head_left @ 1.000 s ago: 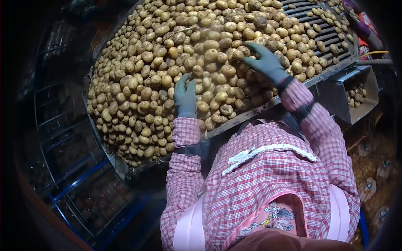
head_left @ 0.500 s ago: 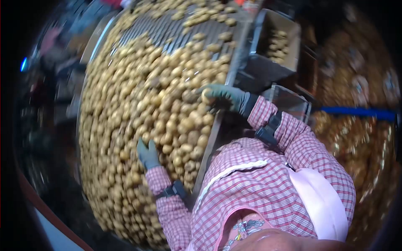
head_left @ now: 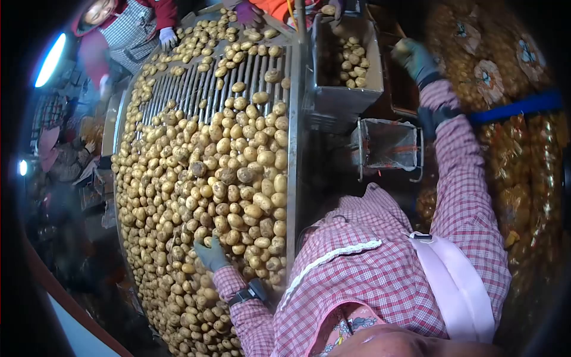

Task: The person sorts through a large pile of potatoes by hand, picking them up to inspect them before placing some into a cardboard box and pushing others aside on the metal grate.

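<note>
A thick layer of potatoes [head_left: 196,196] covers the sorting conveyor in front of me. My left hand [head_left: 212,256], in a grey-green glove, rests among them with thumb and fingers apart, and a potato shows between the fingertips. Far out to the right, my right hand [head_left: 414,60] is raised beyond the cardboard-lined metal bin [head_left: 348,92]. Its gloved fingers are curled and slightly blurred around a yellowish potato [head_left: 404,46], only partly visible. Several potatoes [head_left: 354,62] lie inside that bin.
Metal rollers [head_left: 196,89] show through at the conveyor's far part, and a steel rail [head_left: 293,149] runs along its near side. A small wire-framed container [head_left: 389,143] stands below the bin. Filled net sacks [head_left: 505,178] and a blue bar [head_left: 517,107] are at right. Co-workers' gloved hands [head_left: 168,38] appear at the top.
My right hand has swung from the conveyor's near edge out to the right, past the bin, carrying a potato. My left hand has shifted slightly down. The view has turned, showing more of the far end.
</note>
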Available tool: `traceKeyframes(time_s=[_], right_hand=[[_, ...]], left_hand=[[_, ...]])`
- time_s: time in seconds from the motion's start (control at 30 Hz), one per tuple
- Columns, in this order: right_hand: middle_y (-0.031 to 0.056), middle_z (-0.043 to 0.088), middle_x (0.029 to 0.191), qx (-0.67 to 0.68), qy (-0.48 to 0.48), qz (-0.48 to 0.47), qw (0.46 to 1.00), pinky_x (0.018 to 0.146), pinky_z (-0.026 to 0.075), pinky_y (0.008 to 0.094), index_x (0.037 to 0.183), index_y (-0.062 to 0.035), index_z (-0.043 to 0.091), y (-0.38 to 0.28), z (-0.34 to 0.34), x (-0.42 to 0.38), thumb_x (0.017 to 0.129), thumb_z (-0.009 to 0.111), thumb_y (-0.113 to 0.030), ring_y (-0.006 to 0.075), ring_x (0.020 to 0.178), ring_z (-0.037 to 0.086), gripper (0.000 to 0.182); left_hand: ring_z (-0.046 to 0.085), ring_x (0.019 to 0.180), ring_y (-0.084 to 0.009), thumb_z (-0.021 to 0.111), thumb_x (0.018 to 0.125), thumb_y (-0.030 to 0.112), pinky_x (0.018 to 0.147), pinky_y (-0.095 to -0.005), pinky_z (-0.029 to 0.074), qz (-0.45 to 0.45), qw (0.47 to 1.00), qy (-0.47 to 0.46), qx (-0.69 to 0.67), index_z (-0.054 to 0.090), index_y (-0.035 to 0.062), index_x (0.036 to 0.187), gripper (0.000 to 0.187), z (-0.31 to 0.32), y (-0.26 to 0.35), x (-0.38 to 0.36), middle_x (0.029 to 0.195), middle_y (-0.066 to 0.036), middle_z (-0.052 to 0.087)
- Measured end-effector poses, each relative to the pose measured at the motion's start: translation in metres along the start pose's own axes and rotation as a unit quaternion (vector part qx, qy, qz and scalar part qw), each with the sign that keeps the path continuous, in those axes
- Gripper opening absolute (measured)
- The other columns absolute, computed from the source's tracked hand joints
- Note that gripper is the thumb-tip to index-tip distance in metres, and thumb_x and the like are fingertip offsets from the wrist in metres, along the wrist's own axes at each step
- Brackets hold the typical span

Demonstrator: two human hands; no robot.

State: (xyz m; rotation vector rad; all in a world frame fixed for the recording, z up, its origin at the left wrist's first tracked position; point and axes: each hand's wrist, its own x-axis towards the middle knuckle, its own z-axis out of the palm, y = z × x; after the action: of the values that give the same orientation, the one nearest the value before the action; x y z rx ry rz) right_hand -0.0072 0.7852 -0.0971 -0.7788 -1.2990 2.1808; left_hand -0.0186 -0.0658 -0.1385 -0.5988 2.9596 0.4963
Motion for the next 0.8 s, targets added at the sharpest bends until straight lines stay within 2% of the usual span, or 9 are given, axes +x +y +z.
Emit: traceKeyframes(time_s=[0.17,0.2,0.33,0.37,0.43,0.57,0.67,0.73,0.8], right_hand=[[0.0137,0.071,0.100,-0.057,0.015,-0.056,0.997,0.080,0.064,0.0431,0.108,-0.0005,0.066,-0.048,0.036,0.005,0.095,0.069,-0.020,0.0299,0.088,0.072,0.024],[0.0123,0.071,0.101,0.005,-0.039,-0.023,0.999,0.081,0.064,0.0433,0.110,-0.0009,0.066,-0.020,0.016,0.008,0.094,0.069,-0.019,0.0281,0.092,0.072,0.024],[0.0144,0.069,0.109,0.026,0.058,0.094,0.994,0.074,0.065,0.0489,0.121,-0.0036,0.063,0.096,-0.003,-0.075,0.096,0.066,-0.016,0.0321,0.092,0.071,0.028],[0.0127,0.070,0.106,0.009,0.049,0.117,0.992,0.076,0.065,0.0439,0.117,-0.0054,0.066,0.116,-0.011,-0.089,0.097,0.064,-0.017,0.0266,0.092,0.072,0.023],[0.0131,0.069,0.105,-0.011,0.117,0.139,0.983,0.075,0.065,0.0458,0.116,-0.0067,0.066,0.132,-0.033,-0.069,0.097,0.064,-0.018,0.0279,0.090,0.072,0.022],[0.0131,0.069,0.102,0.017,0.045,-0.026,0.998,0.079,0.064,0.0438,0.114,-0.0048,0.065,0.035,-0.065,0.087,0.098,0.064,-0.021,0.0287,0.090,0.072,0.023],[0.0136,0.070,0.100,-0.094,0.101,0.100,0.985,0.079,0.063,0.0425,0.114,-0.0047,0.066,0.025,-0.014,0.047,0.098,0.063,-0.020,0.0294,0.086,0.071,0.022],[0.0165,0.071,0.105,-0.052,-0.001,0.153,0.987,0.075,0.062,0.0413,0.123,-0.0016,0.064,0.075,0.005,0.006,0.098,0.062,-0.019,0.0305,0.085,0.072,0.031],[0.0146,0.072,0.107,-0.105,-0.104,0.222,0.964,0.067,0.060,0.0350,0.128,-0.0013,0.063,0.094,0.073,-0.053,0.098,0.061,-0.021,0.0216,0.077,0.072,0.036]], left_hand=[[0.042,0.143,-0.0377,0.070,0.089,0.036,0.119,-0.0396,0.032,-0.040,0.999,-0.020,-0.015,0.038,-0.0047,0.151,0.081,0.002,-0.003,0.002,0.156,-0.024,0.042],[0.041,0.144,-0.0374,0.069,0.089,0.035,0.120,-0.0396,0.032,-0.042,0.999,-0.024,-0.015,0.038,-0.0047,0.151,0.080,0.001,-0.002,0.002,0.156,-0.025,0.041],[0.040,0.144,-0.0370,0.069,0.090,0.034,0.120,-0.0395,0.031,-0.048,0.999,-0.011,-0.013,0.037,-0.0043,0.152,0.080,0.004,-0.002,-0.001,0.156,-0.025,0.040],[0.040,0.144,-0.0368,0.069,0.090,0.033,0.120,-0.0395,0.031,-0.052,0.998,-0.010,-0.018,0.037,-0.0042,0.152,0.079,0.003,0.002,-0.001,0.156,-0.025,0.040],[0.040,0.144,-0.0365,0.069,0.090,0.033,0.120,-0.0395,0.031,-0.060,0.998,-0.009,-0.024,0.037,-0.0040,0.152,0.079,-0.002,0.011,-0.006,0.156,-0.025,0.040],[0.046,0.138,-0.0373,0.069,0.090,0.031,0.117,-0.0416,0.035,-0.057,0.997,-0.026,-0.054,0.041,-0.0027,0.149,0.074,-0.007,0.017,-0.008,0.150,-0.025,0.047],[0.052,0.130,-0.0384,0.071,0.088,0.032,0.111,-0.0430,0.040,-0.032,0.999,0.033,-0.008,0.048,-0.0016,0.141,0.067,0.005,0.009,-0.002,0.143,-0.024,0.053],[0.055,0.125,-0.0387,0.073,0.086,0.030,0.108,-0.0434,0.042,-0.032,0.998,0.041,-0.034,0.051,-0.0018,0.137,0.064,0.004,0.006,-0.009,0.138,-0.024,0.056],[0.058,0.120,-0.0387,0.075,0.084,0.027,0.105,-0.0438,0.045,-0.026,0.995,0.044,-0.080,0.055,-0.0016,0.132,0.060,0.005,0.005,-0.007,0.132,-0.025,0.060]])
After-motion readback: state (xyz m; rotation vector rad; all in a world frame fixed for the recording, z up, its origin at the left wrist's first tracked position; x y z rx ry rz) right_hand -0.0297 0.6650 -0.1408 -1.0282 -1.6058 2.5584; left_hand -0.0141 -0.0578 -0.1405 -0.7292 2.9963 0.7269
